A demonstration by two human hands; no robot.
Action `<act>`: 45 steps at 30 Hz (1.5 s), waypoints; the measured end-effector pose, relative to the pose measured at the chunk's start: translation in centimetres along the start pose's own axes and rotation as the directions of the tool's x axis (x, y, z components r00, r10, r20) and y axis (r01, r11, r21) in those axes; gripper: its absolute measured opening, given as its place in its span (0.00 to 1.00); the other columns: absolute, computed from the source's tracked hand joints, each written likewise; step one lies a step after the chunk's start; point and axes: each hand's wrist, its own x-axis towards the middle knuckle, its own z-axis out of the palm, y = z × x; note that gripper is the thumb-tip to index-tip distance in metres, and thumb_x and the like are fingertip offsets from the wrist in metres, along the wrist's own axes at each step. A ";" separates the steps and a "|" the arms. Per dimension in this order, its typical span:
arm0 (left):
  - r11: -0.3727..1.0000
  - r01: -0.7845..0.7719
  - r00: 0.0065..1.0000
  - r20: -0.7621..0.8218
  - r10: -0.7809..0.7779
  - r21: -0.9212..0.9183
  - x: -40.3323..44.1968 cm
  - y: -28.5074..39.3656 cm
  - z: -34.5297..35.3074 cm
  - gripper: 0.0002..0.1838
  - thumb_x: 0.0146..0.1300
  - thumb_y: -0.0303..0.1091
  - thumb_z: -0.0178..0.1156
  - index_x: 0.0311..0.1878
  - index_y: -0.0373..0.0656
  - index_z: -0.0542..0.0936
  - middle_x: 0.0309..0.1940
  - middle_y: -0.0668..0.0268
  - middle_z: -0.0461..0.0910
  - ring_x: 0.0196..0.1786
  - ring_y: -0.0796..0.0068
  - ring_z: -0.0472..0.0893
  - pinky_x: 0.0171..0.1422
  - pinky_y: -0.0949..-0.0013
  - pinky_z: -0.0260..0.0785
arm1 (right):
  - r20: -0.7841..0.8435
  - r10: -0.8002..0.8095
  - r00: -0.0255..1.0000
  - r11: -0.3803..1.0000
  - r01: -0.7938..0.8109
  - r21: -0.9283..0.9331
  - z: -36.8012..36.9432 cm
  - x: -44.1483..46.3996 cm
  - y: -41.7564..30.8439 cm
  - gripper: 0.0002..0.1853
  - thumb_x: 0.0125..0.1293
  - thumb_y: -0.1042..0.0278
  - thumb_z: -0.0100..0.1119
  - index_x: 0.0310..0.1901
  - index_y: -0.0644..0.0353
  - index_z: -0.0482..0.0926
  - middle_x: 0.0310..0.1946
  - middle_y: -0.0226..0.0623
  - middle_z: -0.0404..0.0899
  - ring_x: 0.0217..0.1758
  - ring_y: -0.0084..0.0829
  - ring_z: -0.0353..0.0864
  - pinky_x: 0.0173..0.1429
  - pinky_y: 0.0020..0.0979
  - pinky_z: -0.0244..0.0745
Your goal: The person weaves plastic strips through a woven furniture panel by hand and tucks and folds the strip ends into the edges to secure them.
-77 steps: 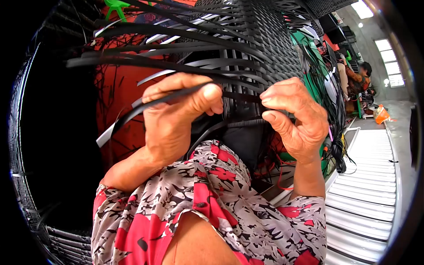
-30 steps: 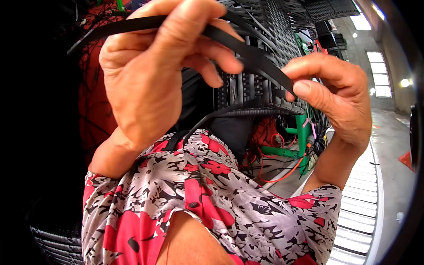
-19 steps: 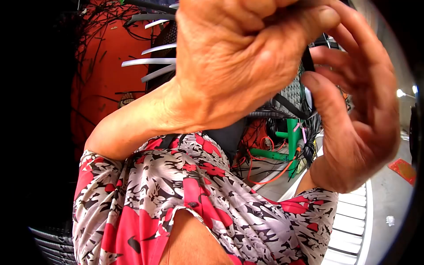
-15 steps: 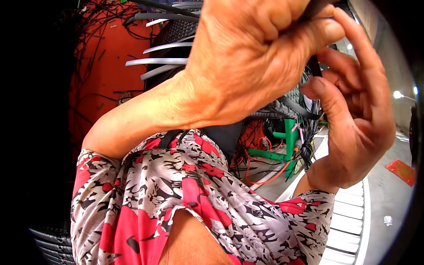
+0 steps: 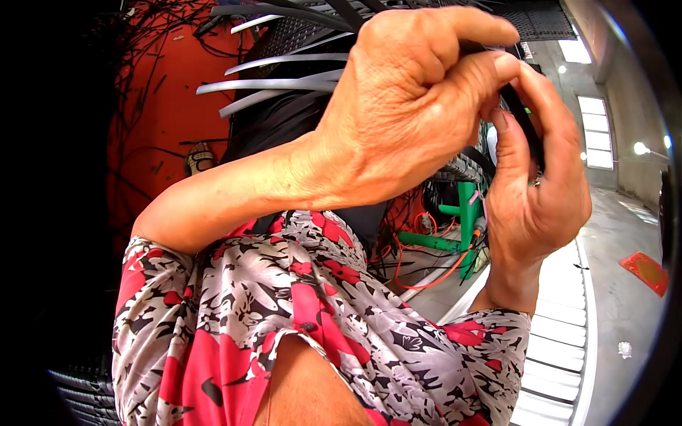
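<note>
My left hand (image 5: 405, 106) is raised in front of my chest, its fingers curled and its thumb and index finger closing on a flat black strip (image 5: 527, 121). Beside it on the right is my right hand (image 5: 543, 167), fingers bent, with the same strip running between thumb and index finger into the palm. The two hands touch or nearly touch near the left thumb tip. Part of the strip is hidden behind the fingers. Just behind my hands lies a black woven wicker piece (image 5: 284, 41), from which several loose grey strips (image 5: 270, 84) stick out leftward.
Black strip scraps lie on a red floor covering (image 5: 160, 106) at left, near a sandalled foot (image 5: 201, 157). A green frame (image 5: 467, 231) and an orange cord (image 5: 426, 286) are below the wicker. White slats (image 5: 558, 341) and a red sheet (image 5: 643, 274) are at right.
My right hand has moved left and closer to my left hand. My left hand has shifted slightly right and down. The black strip now shows between the right fingers.
</note>
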 end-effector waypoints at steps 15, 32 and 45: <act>0.962 0.212 0.863 0.428 -0.267 0.172 -9.7 -1.6 -3.8 0.15 0.58 0.25 0.59 0.49 0.39 0.81 0.55 0.51 0.73 0.59 0.50 0.69 0.66 0.51 0.54 | 0.393 -0.189 0.900 0.976 0.215 -0.023 -4.1 -1.0 -0.7 0.14 0.41 0.78 0.73 0.33 0.66 0.82 0.16 0.34 0.64 0.16 0.29 0.63 0.20 0.31 0.52; 0.850 0.525 0.753 0.441 -0.488 0.044 -10.2 -1.9 -1.1 0.10 0.62 0.33 0.55 0.45 0.46 0.82 0.67 0.43 0.56 0.72 0.42 0.52 0.70 0.42 0.45 | 0.698 -0.298 0.651 0.889 0.456 -0.046 -2.5 2.2 -3.2 0.07 0.45 0.78 0.59 0.28 0.63 0.73 0.21 0.37 0.62 0.24 0.35 0.71 0.23 0.34 0.63; 0.013 0.913 0.293 0.632 -0.717 -0.409 -7.8 -2.0 -2.8 0.16 0.59 0.26 0.64 0.51 0.39 0.77 0.44 0.68 0.77 0.52 0.76 0.74 0.59 0.70 0.66 | 0.338 -0.473 0.814 0.809 0.553 -0.200 -6.8 2.4 -1.2 0.08 0.51 0.70 0.64 0.29 0.67 0.80 0.31 0.44 0.80 0.35 0.45 0.80 0.45 0.43 0.74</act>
